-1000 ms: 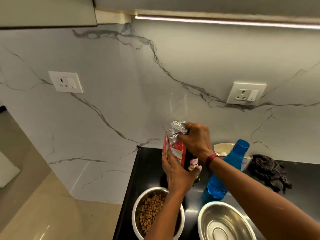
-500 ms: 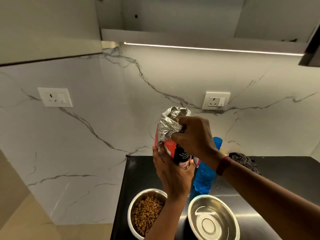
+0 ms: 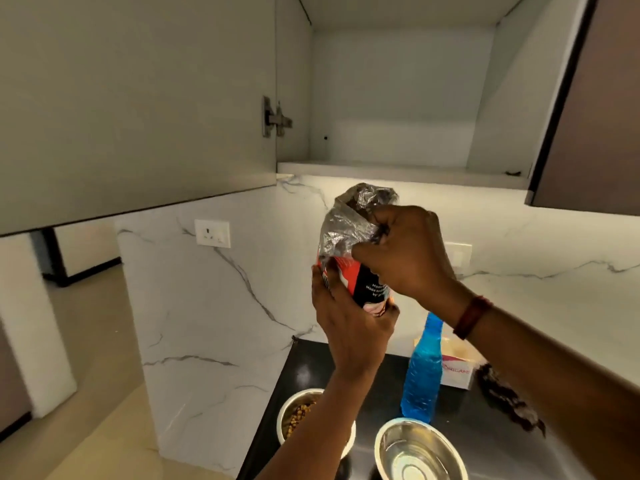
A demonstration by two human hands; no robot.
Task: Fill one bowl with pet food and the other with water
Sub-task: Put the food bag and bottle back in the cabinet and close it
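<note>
A: What blocks the way up to the cabinet [image 3: 398,98]?
B: Its shelf [image 3: 398,173] is bare, with doors swung open left [image 3: 138,98] and right [image 3: 595,98].
A: And the counter [image 3: 460,420]?
B: Crowded near: two bowls [image 3: 420,453], a bottle [image 3: 423,372] behind them, a box [image 3: 457,374] and a cloth [image 3: 509,400] at right. The far left corner is free.

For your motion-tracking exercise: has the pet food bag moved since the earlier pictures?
Yes. The pet food bag, held in both hands, has risen: earlier it sat just above the black counter, and now its crumpled top nearly reaches the open cabinet's shelf.
</note>
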